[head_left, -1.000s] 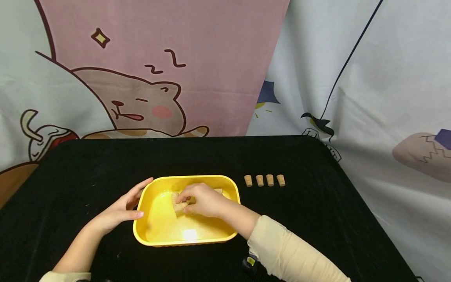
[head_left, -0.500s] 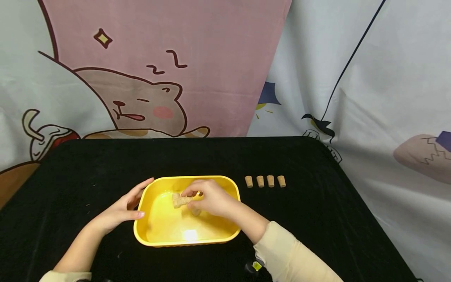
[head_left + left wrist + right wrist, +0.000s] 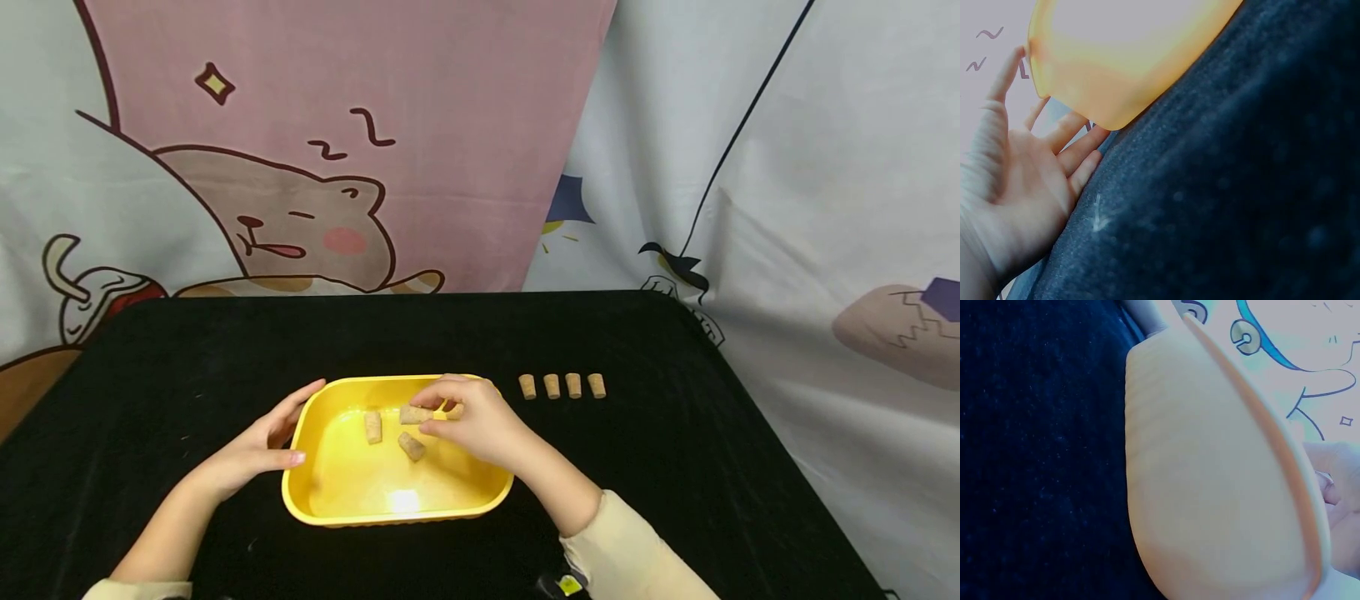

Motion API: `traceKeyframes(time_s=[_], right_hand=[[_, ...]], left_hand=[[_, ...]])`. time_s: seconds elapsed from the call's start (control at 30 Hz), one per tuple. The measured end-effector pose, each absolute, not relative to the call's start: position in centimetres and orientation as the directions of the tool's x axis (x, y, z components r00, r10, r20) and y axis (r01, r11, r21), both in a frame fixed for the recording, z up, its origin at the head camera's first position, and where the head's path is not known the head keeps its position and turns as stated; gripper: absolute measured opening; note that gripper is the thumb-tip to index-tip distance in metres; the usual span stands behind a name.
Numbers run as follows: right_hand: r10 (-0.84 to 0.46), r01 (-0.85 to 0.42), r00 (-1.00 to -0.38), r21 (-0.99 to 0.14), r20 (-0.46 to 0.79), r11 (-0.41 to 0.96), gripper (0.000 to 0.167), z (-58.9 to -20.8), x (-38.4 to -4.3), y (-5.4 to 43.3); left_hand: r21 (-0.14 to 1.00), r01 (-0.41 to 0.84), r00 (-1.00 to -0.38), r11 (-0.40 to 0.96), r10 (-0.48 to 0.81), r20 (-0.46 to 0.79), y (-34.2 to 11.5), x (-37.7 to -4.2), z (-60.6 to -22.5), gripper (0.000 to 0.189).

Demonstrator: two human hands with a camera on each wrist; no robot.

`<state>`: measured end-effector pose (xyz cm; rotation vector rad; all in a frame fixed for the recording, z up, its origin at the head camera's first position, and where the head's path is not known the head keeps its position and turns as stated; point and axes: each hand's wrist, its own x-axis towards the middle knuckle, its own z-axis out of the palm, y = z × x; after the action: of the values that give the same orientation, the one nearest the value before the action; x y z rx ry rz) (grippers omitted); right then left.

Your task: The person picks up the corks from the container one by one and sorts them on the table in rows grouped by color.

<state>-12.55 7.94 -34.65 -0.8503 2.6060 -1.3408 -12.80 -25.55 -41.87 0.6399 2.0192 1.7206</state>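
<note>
R hand (image 3: pixel 476 421) was over the yellow tray (image 3: pixel 337 485), thumb & index finger narrowed on a cork (image 3: pixel 414 415), pinching it near one end; it lay approx. horiz. in the head view, inside the tray, upper-mid area. Cork was small, pale tan w/ a speckled, grainy surface, short & stubby, slightly tapered. Two more of the same sort lay loose on the tray floor: a left-hand cork (image 3: pixel 372 427), lengthwise toward the far rim w/ a slight tilt, & a lower cork (image 3: pixel 411 447), diag., just below the pinched one. A tan bit, prob. a fourth cork (image 3: pixel 454 412), showed btwn the R fingers, mostly hidden. Tray was shallow, glossy, w/ rounded corners, raised rim & a bright glare spot near the front. L hand (image 3: pixel 251 443) was at the tray's left end, fingers spread wide: index tip by the far-left corner, thumb tip at the left rim, other fingers against the outer wall per L wrist view. Outside, right of the tray & well apart from the L hand, a row of four corks (image 3: pixel 563 386) sat evenly spaced on the bench (image 3: pixel 675 483), each wider at the far end, a bit browner than those inside; couldn't tell if standing or lying. Bench had a black cloth cover; behind it hung a printed backdrop (image 3: pixel 322 225) w/ a cartoon animal, eyes closed. R sleeve (image 3: pixel 630 542) was cream.
</note>
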Motion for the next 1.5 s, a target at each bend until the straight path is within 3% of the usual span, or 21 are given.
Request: traceKeyframes(time_s=[0.3,0.83,1.27,1.5], right_hand=[[-0.454,-0.468,-0.853,-0.764,0.258,0.444,0.021,-34.5,-11.5,9.6],[-0.232,-0.371,-0.928,-0.777,0.292,0.509,0.026,-33.8,-9.9,13.4],[-0.024,-0.334,-0.929,-0.809,0.37,0.483,0.029,-34.9,-9.7,16.1],[0.121,-0.212,-0.937,-0.808,0.328,0.55,0.027,-36.2,-9.4,16.8]], left_hand=[[0.983,0.093,-0.82,0.156,0.572,-0.014,-25.5,-12.8,-42.0,0.077],[0.981,0.092,-0.831,0.169,0.556,-0.018,-25.4,-12.6,-41.9,0.076],[0.985,0.084,-0.824,0.152,0.566,-0.017,-25.4,-12.7,-41.8,0.076],[0.984,0.083,-0.828,0.158,0.561,-0.02,-25.4,-12.7,-41.8,0.077]])
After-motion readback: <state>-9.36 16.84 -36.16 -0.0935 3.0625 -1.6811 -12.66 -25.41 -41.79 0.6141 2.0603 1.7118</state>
